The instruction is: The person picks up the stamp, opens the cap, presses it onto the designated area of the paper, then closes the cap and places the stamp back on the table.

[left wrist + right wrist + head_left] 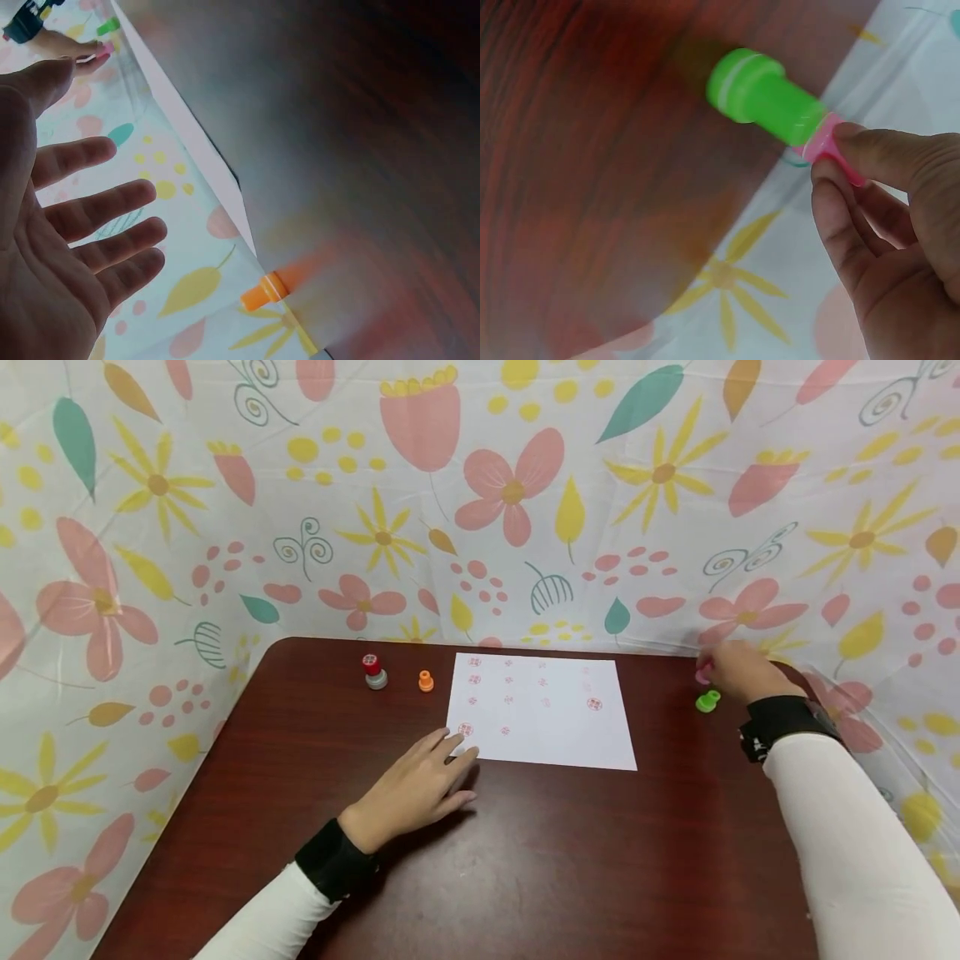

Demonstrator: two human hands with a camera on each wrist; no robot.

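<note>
The right hand (742, 670) pinches a pink stamp (823, 140) between thumb and finger, and in the right wrist view the stamp's long way slants from 10 to 4 o'clock, with a green stamp (761, 91) just past it at 10. In the head view, the white paper (555, 731) lies at about 9 o'clock from that grip, nearer the left hand (412, 787), whose fingers are spread. The paper's red marks (594, 703) are too tiny to read.

Bright head view, soft glare on table (480, 877), 2 hazy wrist views
</note>
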